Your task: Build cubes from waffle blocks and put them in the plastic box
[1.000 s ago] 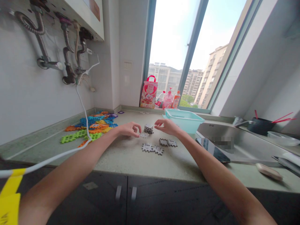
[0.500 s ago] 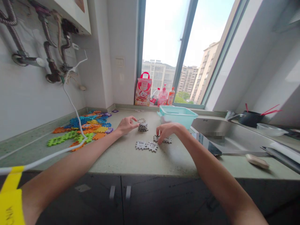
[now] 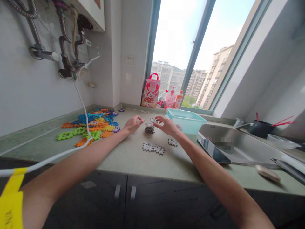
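A small stack of grey interlocking tiles (image 3: 149,128) stands on the green counter (image 3: 133,160). My right hand (image 3: 168,125) pinches one grey tile (image 3: 152,120) just above the stack. To the left of the stack, my left hand (image 3: 132,124) hovers with its fingers loosely curled and apart, holding nothing. Nearer to me, two joined grey tiles (image 3: 153,148) and a single grey tile (image 3: 172,142) lie flat on the counter.
A heap of coloured tiles (image 3: 94,125) lies at the left, with a white cable (image 3: 82,101) hanging across it. A teal tub (image 3: 188,120), a dark phone (image 3: 213,150) and a steel sink (image 3: 240,144) are at the right. A red bag (image 3: 151,94) and bottles (image 3: 170,99) stand on the sill.
My right hand lifted a grey tile off the counter and brought it over the stack. My left hand came off the stack and drew slightly left.
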`<action>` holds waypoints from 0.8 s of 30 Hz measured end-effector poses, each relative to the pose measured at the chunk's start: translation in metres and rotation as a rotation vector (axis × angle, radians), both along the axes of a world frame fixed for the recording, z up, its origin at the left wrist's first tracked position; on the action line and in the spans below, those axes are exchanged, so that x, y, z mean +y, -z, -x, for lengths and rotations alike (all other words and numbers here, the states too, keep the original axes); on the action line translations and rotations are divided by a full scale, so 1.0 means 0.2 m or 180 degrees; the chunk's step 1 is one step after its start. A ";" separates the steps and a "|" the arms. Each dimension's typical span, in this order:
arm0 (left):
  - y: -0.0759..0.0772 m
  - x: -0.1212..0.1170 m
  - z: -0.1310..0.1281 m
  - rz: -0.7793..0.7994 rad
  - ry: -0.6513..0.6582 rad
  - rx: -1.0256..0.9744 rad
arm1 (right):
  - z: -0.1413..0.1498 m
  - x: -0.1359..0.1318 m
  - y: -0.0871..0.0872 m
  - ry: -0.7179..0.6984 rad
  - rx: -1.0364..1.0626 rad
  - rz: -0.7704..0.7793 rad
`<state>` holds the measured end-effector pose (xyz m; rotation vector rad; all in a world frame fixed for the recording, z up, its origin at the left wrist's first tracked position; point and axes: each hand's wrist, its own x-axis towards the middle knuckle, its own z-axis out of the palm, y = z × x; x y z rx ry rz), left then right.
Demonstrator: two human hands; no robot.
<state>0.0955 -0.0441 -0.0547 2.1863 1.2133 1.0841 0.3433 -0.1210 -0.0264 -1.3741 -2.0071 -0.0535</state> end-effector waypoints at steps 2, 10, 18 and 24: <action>0.00 -0.01 0.00 0.0114 -0.0018 0.0047 | 0.04 0.03 0.04 0.0121 -0.0020 -0.0123; -0.03 -0.04 0.01 0.0143 0.0185 0.0790 | 0.10 0.02 0.04 0.0068 -0.0552 -0.0057; -0.02 -0.02 0.03 0.0028 0.0426 0.1142 | -0.20 -0.14 -0.16 -0.0074 -0.0543 0.1678; -0.02 -0.01 0.03 0.0001 0.0420 0.1186 | -0.20 -0.21 -0.13 0.0437 -0.1291 0.2392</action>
